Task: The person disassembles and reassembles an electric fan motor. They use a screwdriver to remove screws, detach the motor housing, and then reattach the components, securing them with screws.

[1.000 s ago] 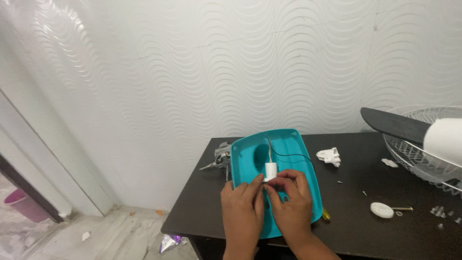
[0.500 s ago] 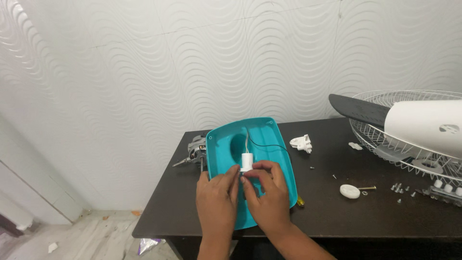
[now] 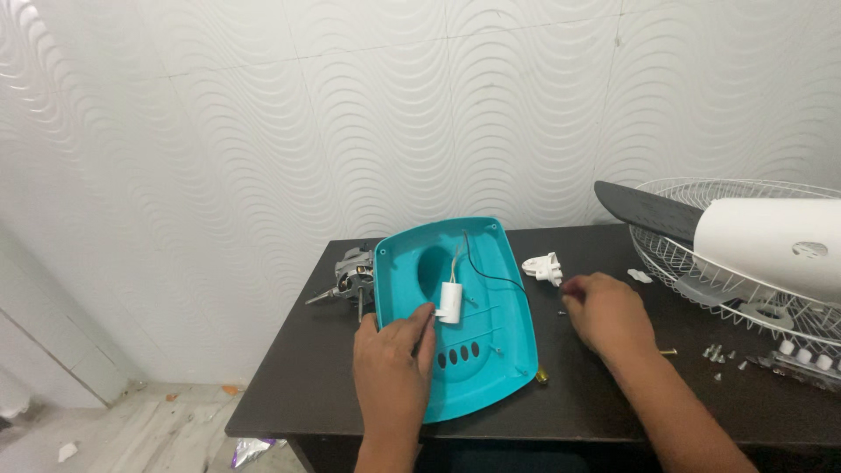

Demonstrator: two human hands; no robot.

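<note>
A teal plastic fan cover (image 3: 491, 350) lies hollow side up on the dark table (image 3: 298, 385). A small white cylinder capacitor (image 3: 452, 302) with black and white wires sits inside it. My left hand (image 3: 392, 363) rests on the cover's left rim, fingertips pinching a white tab at the capacitor's left side. My right hand (image 3: 606, 314) hovers over the table to the right of the cover, fingers curled, its fingertips close to a small white plastic part (image 3: 543, 268). Whether it holds anything is hidden.
A fan motor (image 3: 350, 280) with its shaft lies left of the cover. At the right are a wire fan grille (image 3: 701, 276), a white housing (image 3: 775, 241), a dark blade (image 3: 648, 210), loose screws (image 3: 714, 354) and a white button strip (image 3: 806, 363). A yellow tip (image 3: 541, 377) pokes out beside the cover.
My right hand has let go of the capacitor and moved right, toward the small white part. My left hand stays at the capacitor. The view has shifted right.
</note>
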